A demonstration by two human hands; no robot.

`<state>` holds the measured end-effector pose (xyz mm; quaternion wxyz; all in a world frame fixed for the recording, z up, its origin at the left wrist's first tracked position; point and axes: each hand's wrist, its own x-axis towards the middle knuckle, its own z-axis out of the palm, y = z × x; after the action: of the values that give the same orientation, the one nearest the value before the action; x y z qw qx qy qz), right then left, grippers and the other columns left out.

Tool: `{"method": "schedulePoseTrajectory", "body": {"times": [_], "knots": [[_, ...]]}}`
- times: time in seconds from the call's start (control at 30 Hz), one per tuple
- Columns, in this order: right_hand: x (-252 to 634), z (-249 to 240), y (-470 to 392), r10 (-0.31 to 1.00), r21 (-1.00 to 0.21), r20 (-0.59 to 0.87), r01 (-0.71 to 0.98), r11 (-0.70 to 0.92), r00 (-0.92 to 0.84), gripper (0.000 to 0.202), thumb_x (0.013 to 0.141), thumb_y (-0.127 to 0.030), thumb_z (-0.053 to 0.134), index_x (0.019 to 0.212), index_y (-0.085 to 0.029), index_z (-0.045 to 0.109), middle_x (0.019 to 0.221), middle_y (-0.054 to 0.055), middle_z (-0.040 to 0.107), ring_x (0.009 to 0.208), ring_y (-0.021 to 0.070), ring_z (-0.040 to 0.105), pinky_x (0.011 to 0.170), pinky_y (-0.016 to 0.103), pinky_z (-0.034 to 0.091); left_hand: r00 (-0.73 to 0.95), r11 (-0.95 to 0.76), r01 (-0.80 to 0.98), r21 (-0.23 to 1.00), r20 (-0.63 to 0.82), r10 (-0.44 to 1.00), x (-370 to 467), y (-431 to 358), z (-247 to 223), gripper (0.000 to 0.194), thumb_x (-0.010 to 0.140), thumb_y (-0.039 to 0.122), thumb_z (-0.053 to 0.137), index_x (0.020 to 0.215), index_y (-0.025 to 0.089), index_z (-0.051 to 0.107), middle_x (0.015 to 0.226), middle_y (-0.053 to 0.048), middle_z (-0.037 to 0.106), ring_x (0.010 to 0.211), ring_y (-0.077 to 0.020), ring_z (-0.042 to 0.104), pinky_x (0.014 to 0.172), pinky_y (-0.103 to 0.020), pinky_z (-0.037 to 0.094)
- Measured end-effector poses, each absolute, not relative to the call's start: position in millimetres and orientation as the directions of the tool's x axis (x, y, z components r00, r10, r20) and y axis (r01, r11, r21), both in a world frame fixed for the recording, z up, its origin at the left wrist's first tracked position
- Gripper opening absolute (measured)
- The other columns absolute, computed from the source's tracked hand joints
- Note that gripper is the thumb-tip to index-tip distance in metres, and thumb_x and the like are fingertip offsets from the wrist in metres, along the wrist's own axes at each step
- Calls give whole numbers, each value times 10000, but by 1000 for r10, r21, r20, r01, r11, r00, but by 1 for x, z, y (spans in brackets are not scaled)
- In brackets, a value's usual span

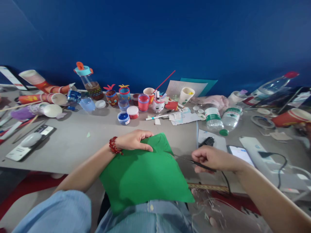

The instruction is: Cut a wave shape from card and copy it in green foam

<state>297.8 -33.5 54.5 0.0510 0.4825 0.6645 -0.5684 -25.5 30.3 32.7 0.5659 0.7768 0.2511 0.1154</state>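
A green sheet of paper hangs over the table's front edge, with a cut running into its right side. My left hand grips its top edge, thumb on the near face and a red bead bracelet at the wrist. To the right of the paper, my right hand is closed around dark-handled scissors. The blades point left at the cut edge; they are thin and blurred, so I cannot tell whether they touch the paper.
Paint jars, a pen cup and paper scraps line the back of the table. Plastic bottles, a lit phone and a power strip lie right. Another phone lies left, under a white mouse-like object.
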Motion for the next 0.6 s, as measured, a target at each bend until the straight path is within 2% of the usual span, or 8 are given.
{"method": "schedulePoseTrajectory", "body": {"times": [0.13, 0.47, 0.6], "knots": [[299, 55, -32, 579, -713, -615, 692, -117, -535, 472, 712, -534, 674, 580, -187, 383, 420, -65, 452, 413, 70, 397, 443, 192, 266, 852, -255, 260, 931, -97, 514, -25, 31, 34, 378, 788, 379, 663, 1077, 149, 584, 1013, -56, 664, 910, -195, 600, 796, -268, 455], [302, 55, -30, 573, -714, -614, 692, -107, -544, 445, 713, -504, 683, 583, -184, 404, 432, -61, 471, 418, 73, 408, 440, 195, 256, 847, -258, 287, 922, -119, 518, -24, 30, 34, 352, 779, 406, 668, 997, 141, 590, 922, -41, 667, 822, -168, 598, 705, -228, 449], [300, 57, -29, 553, -727, -620, 672, -139, -557, 437, 725, -492, 672, 589, -189, 387, 436, -56, 484, 430, 80, 432, 444, 196, 262, 855, -279, 289, 916, -116, 505, -23, 30, 35, 364, 781, 411, 666, 1014, 141, 596, 935, -45, 670, 834, -171, 603, 715, -231, 447]]}}
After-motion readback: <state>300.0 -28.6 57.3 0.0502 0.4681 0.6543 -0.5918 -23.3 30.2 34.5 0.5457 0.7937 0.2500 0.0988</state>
